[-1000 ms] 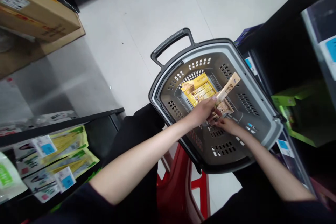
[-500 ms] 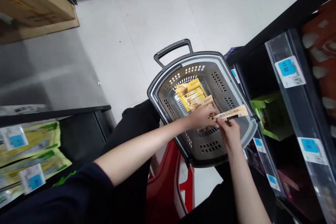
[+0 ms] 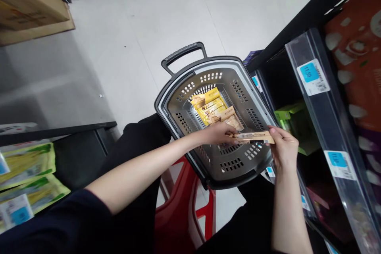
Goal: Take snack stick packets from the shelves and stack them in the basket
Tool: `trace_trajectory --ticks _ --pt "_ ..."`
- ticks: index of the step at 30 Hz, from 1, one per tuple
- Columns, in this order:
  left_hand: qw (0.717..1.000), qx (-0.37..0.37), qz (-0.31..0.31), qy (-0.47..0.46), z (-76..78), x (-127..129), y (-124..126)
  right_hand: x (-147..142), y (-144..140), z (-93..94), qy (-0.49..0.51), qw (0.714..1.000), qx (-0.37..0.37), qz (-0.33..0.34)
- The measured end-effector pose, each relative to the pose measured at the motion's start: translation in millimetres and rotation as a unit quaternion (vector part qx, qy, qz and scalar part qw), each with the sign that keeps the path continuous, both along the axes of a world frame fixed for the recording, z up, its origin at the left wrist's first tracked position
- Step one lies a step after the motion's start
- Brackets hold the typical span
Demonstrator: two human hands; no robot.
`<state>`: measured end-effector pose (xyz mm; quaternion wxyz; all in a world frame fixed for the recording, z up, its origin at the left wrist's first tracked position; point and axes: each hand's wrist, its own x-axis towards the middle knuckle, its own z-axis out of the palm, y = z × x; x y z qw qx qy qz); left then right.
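Two bare hands hold a slim tan packet (image 3: pixel 256 137) level above the near part of a grey shopping basket (image 3: pixel 216 62). The left hand (image 3: pixel 220 132) curls closed around one end, though its fingertips are partly hidden; the right hand (image 3: pixel 284 143) pinches the other between thumb and fingers. Inside the basket lie a yellow pack (image 3: pixel 210 106) and a tan-topped pack (image 3: pixel 228 116), touching.

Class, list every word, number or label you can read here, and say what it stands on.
"11.50": upper price tag on the right.
Too small or blurred to read: print on the held packet, yellow packet, tan packet, cardboard box and other price tags.
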<state>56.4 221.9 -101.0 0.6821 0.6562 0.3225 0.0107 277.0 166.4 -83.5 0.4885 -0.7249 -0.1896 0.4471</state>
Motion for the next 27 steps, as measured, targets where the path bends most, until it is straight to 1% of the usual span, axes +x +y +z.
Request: trace_trajectory --ticks 2,4,9,10,13,14,15,16,17,18,20,21,23,24,27 --pt "0.995 -0.088 -0.017 -0.053 -0.6 -0.5 0.0 5.1 -2.8 1.3 -0.016 1.000 0.018 -0.011" --pt "0.982 -0.163 -0.016 -0.097 -0.9 -0.6 -0.3 8.4 -4.4 2.2 -0.020 0.999 0.034 -0.015" --pt "0.956 -0.262 0.032 -0.130 -0.6 -1.7 -2.8 11.8 -4.2 -1.4 -0.017 0.999 0.047 -0.015" --pt "0.943 -0.299 0.041 -0.140 -0.1 -2.8 -3.0 12.2 -3.8 -2.7 -0.020 0.998 0.053 -0.019" --pt "0.892 -0.417 0.058 -0.167 2.6 -6.5 -1.7 14.5 -1.9 -5.5 -0.034 0.995 0.087 -0.029" --pt "0.882 -0.437 0.064 -0.164 3.4 -7.1 -0.7 15.6 -1.1 -6.1 -0.038 0.994 0.101 -0.028" --pt "0.881 -0.440 0.072 -0.156 3.8 -7.2 0.4 16.5 -0.3 -6.7 -0.037 0.993 0.112 -0.024" --pt "0.889 -0.427 0.082 -0.144 3.7 -6.5 1.6 16.8 0.5 -7.4 -0.029 0.992 0.119 -0.017" --pt "0.903 -0.399 0.096 -0.127 2.9 -5.3 2.6 15.9 1.2 -8.5 -0.012 0.992 0.122 -0.007" --pt "0.921 -0.356 0.114 -0.105 1.4 -3.5 3.5 13.2 1.8 -10.0 0.013 0.993 0.120 0.000" --pt "0.958 -0.236 0.155 -0.050 -3.0 0.4 4.2 1.2 2.3 -14.3 0.077 0.991 0.108 0.006" --pt "0.970 -0.170 0.174 -0.020 -5.7 2.0 3.9 -8.3 2.1 -16.9 0.108 0.989 0.097 0.008" --pt "0.979 -0.061 0.190 0.028 -10.4 4.0 2.1 -31.5 1.4 -22.5 0.148 0.987 0.060 0.017" --pt "0.981 -0.025 0.186 0.040 -12.0 4.3 0.7 -43.2 1.0 -25.5 0.160 0.986 0.038 0.024" --pt "0.984 0.040 0.159 0.065 -12.9 2.3 -2.7 -66.3 0.0 -38.0 0.179 0.983 -0.016 0.038"
